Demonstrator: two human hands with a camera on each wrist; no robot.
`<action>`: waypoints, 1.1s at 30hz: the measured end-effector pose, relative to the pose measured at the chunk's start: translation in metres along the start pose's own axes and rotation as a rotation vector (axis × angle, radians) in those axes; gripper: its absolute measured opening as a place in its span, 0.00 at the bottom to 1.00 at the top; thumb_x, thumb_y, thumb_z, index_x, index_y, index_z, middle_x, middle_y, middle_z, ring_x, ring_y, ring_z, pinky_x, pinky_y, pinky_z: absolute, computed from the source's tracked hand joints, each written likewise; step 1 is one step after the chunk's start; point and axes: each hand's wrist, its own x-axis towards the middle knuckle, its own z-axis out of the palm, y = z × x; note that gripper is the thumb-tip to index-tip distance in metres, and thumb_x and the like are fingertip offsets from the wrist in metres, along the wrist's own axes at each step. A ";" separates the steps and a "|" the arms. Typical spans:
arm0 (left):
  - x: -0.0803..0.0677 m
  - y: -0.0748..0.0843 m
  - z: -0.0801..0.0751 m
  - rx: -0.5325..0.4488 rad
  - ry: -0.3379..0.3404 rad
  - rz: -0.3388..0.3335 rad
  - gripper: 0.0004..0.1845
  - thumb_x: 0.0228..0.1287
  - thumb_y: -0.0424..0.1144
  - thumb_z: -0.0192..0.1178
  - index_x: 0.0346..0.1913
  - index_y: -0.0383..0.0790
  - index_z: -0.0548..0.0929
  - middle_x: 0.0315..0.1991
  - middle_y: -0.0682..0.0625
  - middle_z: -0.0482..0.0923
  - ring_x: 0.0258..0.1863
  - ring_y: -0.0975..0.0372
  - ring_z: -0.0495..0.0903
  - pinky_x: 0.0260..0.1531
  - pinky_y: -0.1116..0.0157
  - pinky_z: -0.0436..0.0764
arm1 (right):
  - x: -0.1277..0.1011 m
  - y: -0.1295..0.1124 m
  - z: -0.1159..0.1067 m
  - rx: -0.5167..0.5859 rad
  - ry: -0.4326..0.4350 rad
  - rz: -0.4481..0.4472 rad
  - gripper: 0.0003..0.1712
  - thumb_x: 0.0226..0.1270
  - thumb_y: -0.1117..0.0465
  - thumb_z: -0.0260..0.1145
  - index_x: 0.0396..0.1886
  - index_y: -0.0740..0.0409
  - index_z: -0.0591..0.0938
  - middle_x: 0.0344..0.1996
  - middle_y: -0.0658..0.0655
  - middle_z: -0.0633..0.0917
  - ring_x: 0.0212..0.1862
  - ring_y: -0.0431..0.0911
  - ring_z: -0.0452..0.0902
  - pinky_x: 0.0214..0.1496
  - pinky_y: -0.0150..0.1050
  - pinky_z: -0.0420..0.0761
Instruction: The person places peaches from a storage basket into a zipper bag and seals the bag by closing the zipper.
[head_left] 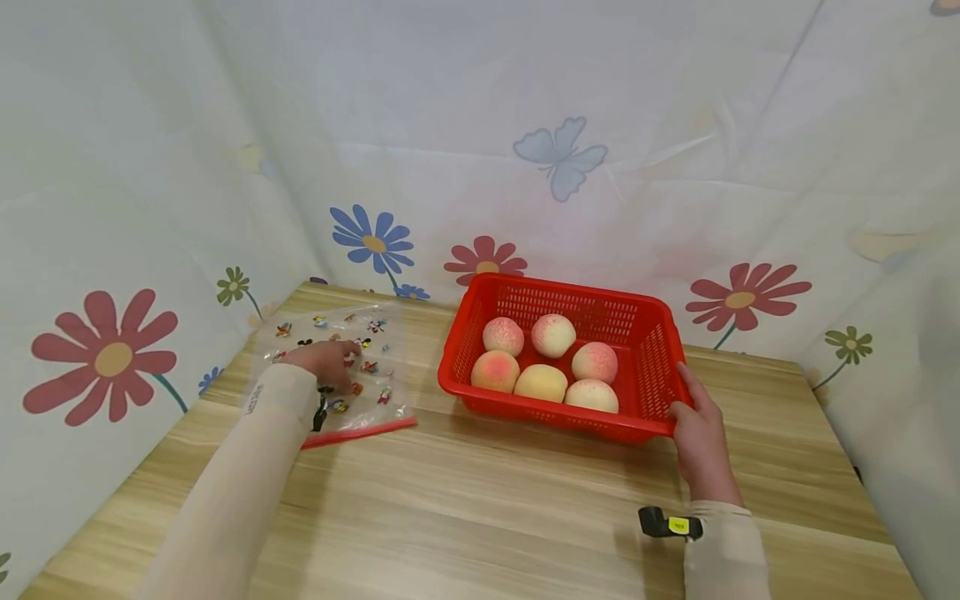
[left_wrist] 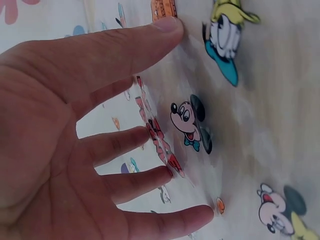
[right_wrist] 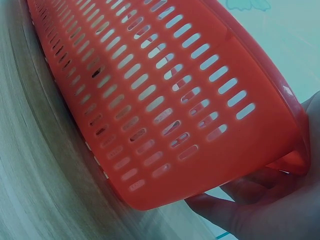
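Note:
A clear plastic zip bag [head_left: 393, 387] printed with small cartoon figures lies flat on the left of the table, its red zip strip towards me. My left hand [head_left: 330, 364] is over it; in the left wrist view the fingers [left_wrist: 135, 185] reach out nearly straight, tips at the printed plastic. On the right, my right hand [head_left: 701, 433] grips the rim at the near right corner of a red slotted plastic basket [head_left: 480, 402]. Several pink and cream peaches [head_left: 553, 335] sit inside, mostly in its left and middle.
The wooden table [head_left: 465, 517] runs in front of the basket and the bag. A white cloth [head_left: 420, 100] printed with flowers and butterflies hangs behind and at both sides. Dark straps with small fittings [head_left: 667, 523] are on the wrists.

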 end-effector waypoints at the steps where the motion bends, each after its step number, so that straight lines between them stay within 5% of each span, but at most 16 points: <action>1: 0.001 0.000 0.000 0.001 0.002 0.001 0.41 0.54 0.47 0.70 0.71 0.48 0.64 0.65 0.36 0.69 0.58 0.45 0.73 0.52 0.41 0.73 | 0.000 0.000 0.000 0.001 0.001 0.001 0.39 0.73 0.67 0.40 0.76 0.27 0.48 0.78 0.52 0.50 0.71 0.56 0.57 0.59 0.46 0.73; 8: 0.006 -0.004 0.003 -0.016 0.013 0.026 0.40 0.55 0.53 0.69 0.69 0.45 0.66 0.65 0.33 0.69 0.59 0.43 0.72 0.53 0.40 0.73 | 0.000 0.000 0.000 0.003 -0.002 0.003 0.39 0.74 0.67 0.40 0.76 0.28 0.47 0.78 0.51 0.50 0.72 0.56 0.57 0.59 0.47 0.73; 26: 0.004 0.008 0.003 -0.032 0.059 -0.048 0.37 0.58 0.56 0.65 0.64 0.38 0.69 0.53 0.34 0.77 0.44 0.49 0.76 0.44 0.47 0.77 | -0.001 -0.001 -0.002 -0.006 0.004 -0.013 0.39 0.73 0.66 0.40 0.76 0.27 0.49 0.78 0.53 0.51 0.71 0.57 0.58 0.53 0.38 0.79; 33: 0.002 0.005 0.002 -0.061 0.066 -0.063 0.45 0.58 0.58 0.63 0.71 0.36 0.61 0.64 0.31 0.69 0.57 0.44 0.74 0.56 0.44 0.74 | -0.001 -0.001 -0.001 -0.003 0.002 -0.006 0.39 0.73 0.66 0.40 0.76 0.26 0.49 0.78 0.53 0.51 0.71 0.57 0.58 0.53 0.38 0.79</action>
